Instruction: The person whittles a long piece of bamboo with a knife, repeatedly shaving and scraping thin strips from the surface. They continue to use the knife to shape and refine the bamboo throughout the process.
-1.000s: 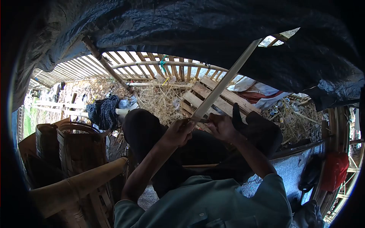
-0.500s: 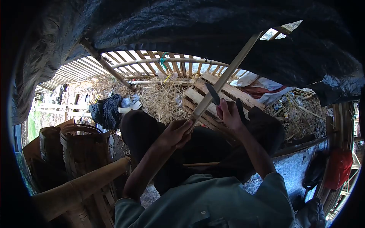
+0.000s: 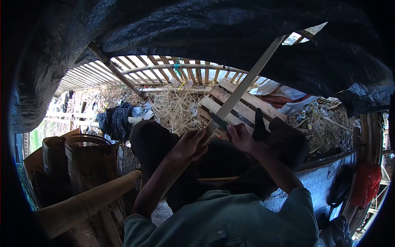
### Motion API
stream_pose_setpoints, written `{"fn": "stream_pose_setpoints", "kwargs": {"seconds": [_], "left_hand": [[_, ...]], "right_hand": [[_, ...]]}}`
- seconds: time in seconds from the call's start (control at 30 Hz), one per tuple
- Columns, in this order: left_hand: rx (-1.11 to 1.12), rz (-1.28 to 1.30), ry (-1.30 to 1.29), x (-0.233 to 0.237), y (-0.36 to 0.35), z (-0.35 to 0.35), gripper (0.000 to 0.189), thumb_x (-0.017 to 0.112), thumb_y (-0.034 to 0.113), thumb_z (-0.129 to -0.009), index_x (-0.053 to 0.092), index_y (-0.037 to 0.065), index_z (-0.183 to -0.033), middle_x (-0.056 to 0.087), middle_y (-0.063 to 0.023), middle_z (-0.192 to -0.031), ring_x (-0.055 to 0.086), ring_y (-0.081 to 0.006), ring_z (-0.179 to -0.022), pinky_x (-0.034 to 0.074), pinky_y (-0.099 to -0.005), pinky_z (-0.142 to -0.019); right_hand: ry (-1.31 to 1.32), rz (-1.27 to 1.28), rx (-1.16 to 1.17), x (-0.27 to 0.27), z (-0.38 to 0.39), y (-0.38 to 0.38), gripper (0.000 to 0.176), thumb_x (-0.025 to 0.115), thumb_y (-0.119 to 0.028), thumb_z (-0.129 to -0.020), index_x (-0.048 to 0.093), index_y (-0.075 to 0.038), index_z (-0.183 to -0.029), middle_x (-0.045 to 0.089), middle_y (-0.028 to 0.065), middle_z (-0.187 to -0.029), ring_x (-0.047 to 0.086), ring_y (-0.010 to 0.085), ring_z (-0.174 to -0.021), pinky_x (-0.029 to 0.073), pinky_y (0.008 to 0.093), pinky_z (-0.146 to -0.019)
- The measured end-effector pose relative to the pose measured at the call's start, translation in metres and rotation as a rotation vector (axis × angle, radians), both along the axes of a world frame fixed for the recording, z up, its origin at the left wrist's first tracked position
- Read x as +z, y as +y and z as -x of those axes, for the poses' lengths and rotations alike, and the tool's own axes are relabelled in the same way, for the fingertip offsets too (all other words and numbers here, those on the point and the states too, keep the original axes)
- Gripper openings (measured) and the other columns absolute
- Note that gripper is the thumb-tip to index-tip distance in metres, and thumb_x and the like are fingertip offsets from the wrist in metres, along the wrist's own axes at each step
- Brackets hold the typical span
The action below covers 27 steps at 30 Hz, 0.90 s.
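A long, pale bamboo strip (image 3: 249, 78) slants up and to the right from my left hand (image 3: 190, 145), which is closed around its lower end. My right hand (image 3: 242, 138) is closed on the handle of a knife (image 3: 219, 121). The dark blade lies against the strip, a short way above my left fingers. My right thumb rests along the knife, and the grip inside the fist is mostly hidden. Both hands are in front of my knees.
A wooden slatted pallet (image 3: 230, 101) lies on straw (image 3: 177, 105) beyond my knees. Bamboo baskets (image 3: 88, 160) and a thick bamboo pole (image 3: 90, 201) are at my left. Black plastic sheeting (image 3: 197, 29) hangs overhead. A red bag (image 3: 366, 184) is at the far right.
My right hand has moved down and left, bringing the knife along the strip toward my left hand. The left hand and the bamboo strip have hardly moved.
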<state>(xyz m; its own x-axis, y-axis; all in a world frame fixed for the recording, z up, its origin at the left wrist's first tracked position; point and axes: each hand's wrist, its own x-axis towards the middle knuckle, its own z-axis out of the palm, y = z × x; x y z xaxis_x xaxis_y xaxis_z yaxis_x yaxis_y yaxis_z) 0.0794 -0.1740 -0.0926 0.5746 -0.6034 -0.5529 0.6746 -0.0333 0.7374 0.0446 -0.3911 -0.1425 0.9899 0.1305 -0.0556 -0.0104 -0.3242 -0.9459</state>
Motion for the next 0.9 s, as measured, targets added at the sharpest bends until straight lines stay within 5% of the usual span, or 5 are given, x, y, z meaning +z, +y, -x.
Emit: {"fn": "stream_pose_setpoints", "kwargs": {"seconds": [0.1,0.4,0.63,0.77,0.9], "left_hand": [[0.021,-0.001,-0.005,0.004,0.000,0.001,0.040,0.036,0.037,-0.099,0.050,0.002,-0.087,0.048,-0.0044,-0.053,0.039,-0.0093,-0.032,0.028,-0.0224,-0.030],[-0.032,-0.035,0.025,0.014,0.003,-0.008,0.041,0.038,0.037,-0.099,0.053,0.000,-0.087,0.050,-0.0049,-0.053,0.039,-0.0088,-0.032,0.030,-0.0232,-0.032],[-0.087,-0.405,-0.973,-0.002,-0.004,-0.038,0.027,0.053,0.022,-0.093,0.057,0.000,-0.078,0.056,-0.0037,-0.054,0.054,-0.0096,-0.042,0.040,-0.0265,-0.040],[0.048,-0.245,-0.653,-0.005,-0.011,-0.027,0.022,0.056,0.020,-0.092,0.056,0.002,-0.079,0.054,-0.0017,-0.053,0.053,-0.0076,-0.045,0.039,-0.0253,-0.042],[-0.071,-0.198,-0.368,0.009,-0.011,-0.033,0.031,0.049,0.030,-0.095,0.055,0.003,-0.080,0.055,-0.0010,-0.056,0.049,-0.0063,-0.046,0.039,-0.0234,-0.043]], "right_hand": [[-0.020,0.065,0.120,0.007,0.000,-0.001,0.049,0.039,-0.026,-0.099,0.048,0.000,-0.058,0.044,0.0064,-0.048,0.043,0.0136,-0.046,0.037,0.0312,-0.048],[-0.067,0.000,-0.206,0.016,-0.027,-0.028,0.047,0.038,-0.026,-0.098,0.045,-0.002,-0.059,0.040,0.0058,-0.048,0.039,0.0151,-0.046,0.033,0.0322,-0.047],[-0.276,0.127,-0.251,0.023,-0.035,-0.030,0.036,0.037,-0.023,-0.097,0.049,-0.001,-0.073,0.044,0.0118,-0.053,0.046,0.0262,-0.047,0.037,0.0365,-0.051],[-0.342,0.377,-0.030,0.024,-0.031,-0.015,0.023,0.044,-0.019,-0.092,0.051,-0.001,-0.080,0.050,0.0180,-0.057,0.053,0.0373,-0.053,0.040,0.0418,-0.050],[-0.449,0.411,0.053,0.025,-0.027,0.007,0.017,0.054,-0.019,-0.086,0.055,-0.002,-0.085,0.055,0.0183,-0.061,0.058,0.0383,-0.057,0.045,0.0436,-0.051]]}}
